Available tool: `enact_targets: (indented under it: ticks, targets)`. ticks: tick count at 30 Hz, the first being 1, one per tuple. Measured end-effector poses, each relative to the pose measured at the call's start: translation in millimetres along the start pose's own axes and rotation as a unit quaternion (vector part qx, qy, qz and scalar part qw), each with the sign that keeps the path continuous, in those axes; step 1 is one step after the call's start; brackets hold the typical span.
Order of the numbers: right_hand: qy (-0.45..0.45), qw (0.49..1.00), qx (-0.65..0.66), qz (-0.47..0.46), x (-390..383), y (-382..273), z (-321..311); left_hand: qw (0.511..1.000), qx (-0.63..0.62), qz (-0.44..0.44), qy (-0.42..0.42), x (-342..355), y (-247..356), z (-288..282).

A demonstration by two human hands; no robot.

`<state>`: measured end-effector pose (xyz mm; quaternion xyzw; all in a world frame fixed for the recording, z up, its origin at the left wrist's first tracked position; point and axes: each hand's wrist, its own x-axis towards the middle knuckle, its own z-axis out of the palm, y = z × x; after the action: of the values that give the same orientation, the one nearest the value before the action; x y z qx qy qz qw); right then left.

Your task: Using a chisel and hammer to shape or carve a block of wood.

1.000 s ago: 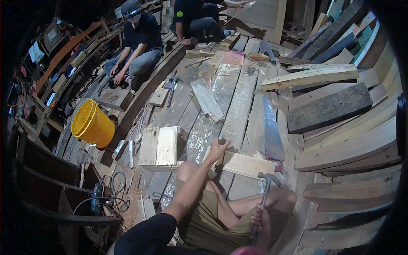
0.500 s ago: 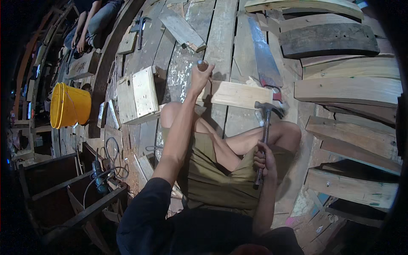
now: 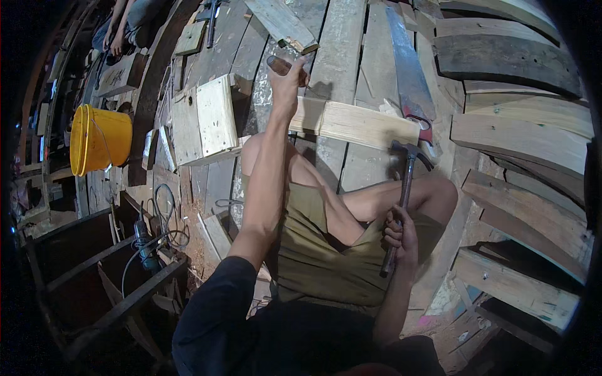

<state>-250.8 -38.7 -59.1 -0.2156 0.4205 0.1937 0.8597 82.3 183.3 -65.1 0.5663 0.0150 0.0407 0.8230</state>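
My left hand [image 3: 287, 84], arm stretched forward, is closed around the round wooden handle of what looks like a chisel [image 3: 279, 64]. The handle lies tilted, its end pointing left; the blade cannot be made out. Just below and right of that hand is a pale wooden board [image 3: 367, 125], lying crosswise on the planks in front of my folded legs. My right hand [image 3: 400, 230] grips a claw hammer [image 3: 409, 174] by the lower handle, over my right thigh. The hammer's head is up, close to the board's right end.
A handsaw [image 3: 411, 69] lies beyond the board's right end. Curved timbers [image 3: 514, 62] are stacked along the right. On the left are a wooden block [image 3: 216, 119], a yellow bucket [image 3: 103, 139] and a corded power tool [image 3: 145, 244]. Another person's hands [image 3: 116, 47] show at the far left.
My left hand has shifted slightly left and tipped the chisel from upright to slanted. The hammer stays in my right hand, nearly unmoved. The whole view has shifted a little.
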Motion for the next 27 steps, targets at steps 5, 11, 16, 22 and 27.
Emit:
enact_targets:
  ticks: [5, 11, 16, 22, 27]
  targets:
    - [0.026, 1.0, -0.012, -0.005, -3, -1, 2, 0.998, 0.05, -0.036, 0.032, -8, -10, 5]
    - [0.001, 1.0, 0.005, 0.012, 1, -1, 0, 0.993, 0.115, 0.009, -0.005, -7, -24, 1]
    - [-0.007, 0.998, 0.053, 0.024, -1, -1, 2, 0.992, 0.123, 0.029, -0.025, -13, -23, 11]
    - [0.013, 0.999, 0.045, 0.017, -4, 1, 13, 0.974, 0.206, 0.038, -0.09, -7, -33, 5]
    - [-0.009, 0.999, 0.033, 0.021, 0, 0, 0, 0.984, 0.144, 0.04, -0.099, -7, -38, 10]
